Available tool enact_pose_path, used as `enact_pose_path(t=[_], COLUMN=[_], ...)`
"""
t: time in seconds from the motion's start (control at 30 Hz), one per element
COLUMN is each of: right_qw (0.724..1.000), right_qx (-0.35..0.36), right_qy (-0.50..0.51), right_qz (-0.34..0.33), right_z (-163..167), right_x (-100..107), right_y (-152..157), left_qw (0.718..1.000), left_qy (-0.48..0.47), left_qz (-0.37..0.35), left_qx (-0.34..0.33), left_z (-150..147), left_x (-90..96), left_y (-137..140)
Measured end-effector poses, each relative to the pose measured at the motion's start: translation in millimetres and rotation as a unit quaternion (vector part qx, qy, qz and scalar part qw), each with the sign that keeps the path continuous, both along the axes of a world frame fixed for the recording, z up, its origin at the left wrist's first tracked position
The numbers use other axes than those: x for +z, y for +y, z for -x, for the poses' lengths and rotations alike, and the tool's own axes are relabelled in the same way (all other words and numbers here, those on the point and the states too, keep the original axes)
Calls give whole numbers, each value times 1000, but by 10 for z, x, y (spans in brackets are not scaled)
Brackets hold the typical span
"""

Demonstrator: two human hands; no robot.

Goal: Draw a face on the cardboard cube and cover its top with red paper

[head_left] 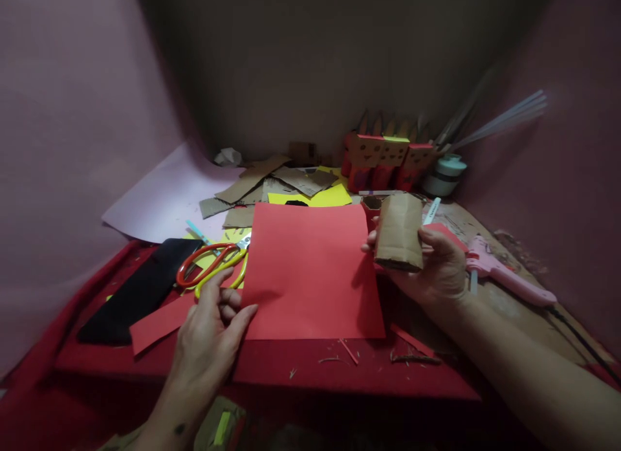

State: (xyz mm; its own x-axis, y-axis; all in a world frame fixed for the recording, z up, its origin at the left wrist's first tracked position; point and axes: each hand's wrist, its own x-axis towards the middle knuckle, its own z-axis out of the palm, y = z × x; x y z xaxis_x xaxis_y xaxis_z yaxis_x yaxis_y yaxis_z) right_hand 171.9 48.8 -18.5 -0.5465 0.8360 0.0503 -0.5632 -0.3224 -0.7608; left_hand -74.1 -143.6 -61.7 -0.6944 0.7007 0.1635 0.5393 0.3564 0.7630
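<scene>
A sheet of red paper [310,270] lies in front of me across the middle of the table. My left hand [208,328] is at its lower left edge, thumb over the edge and fingers curled, gripping the sheet there. My right hand [431,263] is closed around a brown cardboard tube [399,231], held tilted above the right edge of the sheet. Just past my left fingers lie scissors [206,270] with red and yellow handles, their blades partly hidden by the red sheet. A red paper strip [160,325] is left of my left hand.
A pink glue gun [509,276] with a cord lies at right. Behind stand several red tubes with cardboard faces [383,156] and a pale jar [444,174]. Cardboard scraps [252,179], yellow paper [334,195] and a black flat object [140,292] lie about.
</scene>
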Motion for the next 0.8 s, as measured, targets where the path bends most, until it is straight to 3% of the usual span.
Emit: enact_pose_path(t=[0.17,0.33,0.63,0.8], right_qw=[999,999,995,983], right_qx=[-29,-15,-7,46], right_qy=[2,-5,-89,-177], right_qz=[16,40,41,-26], right_z=[19,32,5,35], right_x=[49,109,99,41], right_y=[-51,-96,-84,-124], left_qw=[998,989,971,968], left_qy=[-34,-113,-192,-194], left_qz=[-47,-100,-144,-157], left_qx=[-4,-13,3,23], left_z=[32,46,49,22], left_x=[-82,-119,-98,-31], left_y=[-31,-47,-83,-81])
